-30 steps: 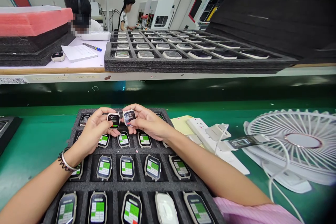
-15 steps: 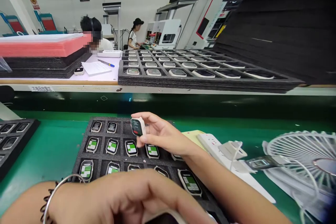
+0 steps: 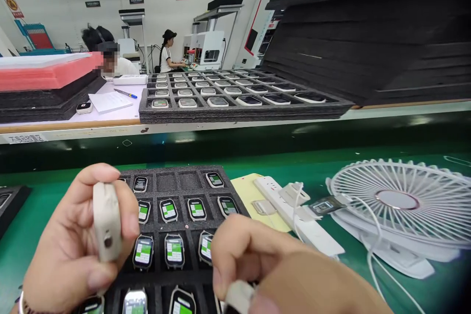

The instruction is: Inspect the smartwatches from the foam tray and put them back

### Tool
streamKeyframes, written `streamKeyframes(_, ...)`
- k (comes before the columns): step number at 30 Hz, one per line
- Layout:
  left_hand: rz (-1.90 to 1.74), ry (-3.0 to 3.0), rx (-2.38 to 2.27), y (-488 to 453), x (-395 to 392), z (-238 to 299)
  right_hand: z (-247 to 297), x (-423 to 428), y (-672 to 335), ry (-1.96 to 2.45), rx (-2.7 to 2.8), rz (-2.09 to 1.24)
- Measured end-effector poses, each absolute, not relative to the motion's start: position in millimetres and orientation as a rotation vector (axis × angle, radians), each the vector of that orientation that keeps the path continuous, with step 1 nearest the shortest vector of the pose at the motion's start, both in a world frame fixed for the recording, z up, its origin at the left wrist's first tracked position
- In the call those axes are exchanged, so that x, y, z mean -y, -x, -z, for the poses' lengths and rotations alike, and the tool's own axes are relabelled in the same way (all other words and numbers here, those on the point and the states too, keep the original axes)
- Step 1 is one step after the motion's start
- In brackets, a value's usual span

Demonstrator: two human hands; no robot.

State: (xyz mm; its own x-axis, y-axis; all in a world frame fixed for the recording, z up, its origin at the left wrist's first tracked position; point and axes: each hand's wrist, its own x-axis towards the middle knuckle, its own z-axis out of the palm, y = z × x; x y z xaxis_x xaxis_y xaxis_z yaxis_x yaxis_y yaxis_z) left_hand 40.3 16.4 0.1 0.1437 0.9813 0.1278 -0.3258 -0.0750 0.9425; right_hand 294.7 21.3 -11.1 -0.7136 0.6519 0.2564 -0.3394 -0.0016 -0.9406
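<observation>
My left hand (image 3: 73,240) is closed around a pale smartwatch body (image 3: 107,223), held edge-on so that its side button shows; its screen is turned out of view. Close to the camera, my right hand (image 3: 265,265) grips another pale smartwatch body (image 3: 239,297), partly cut off by the bottom edge. Beneath both hands lies a black foam tray (image 3: 184,228) with several strapless watches in its pockets. Green and white blocks glow on many screens, such as on one watch (image 3: 174,250) near the middle. My hands hide parts of the tray.
A white power strip (image 3: 300,216) with plugs, a yellow sheet (image 3: 245,189) and a white fan (image 3: 397,206) lie right. On the shelf stand another watch tray (image 3: 235,113), black foam stacks (image 3: 349,49), a paper (image 3: 110,102) and a pen (image 3: 125,93). Two people work behind.
My right hand has drawn back from the tray's far row toward me with its watch. My left hand has risen to the left, holding a watch. The view has turned right.
</observation>
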Motion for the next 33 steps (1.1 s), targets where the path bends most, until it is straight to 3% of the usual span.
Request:
streamKeyframes(3, -1.299, -1.121, -0.773, -50, -29, -3, 14, -29, -288, 0.376, 1.363, -1.704)
streamKeyframes(12, -1.269, -1.162, -0.849, -54, -55, 10, 16, -71, -270, 0.415, 1.020, -1.911)
streamKeyframes(33, -1.261, -1.216, -0.852, -48, -71, 24, 38, -98, -258, 0.493, 0.897, -1.984)
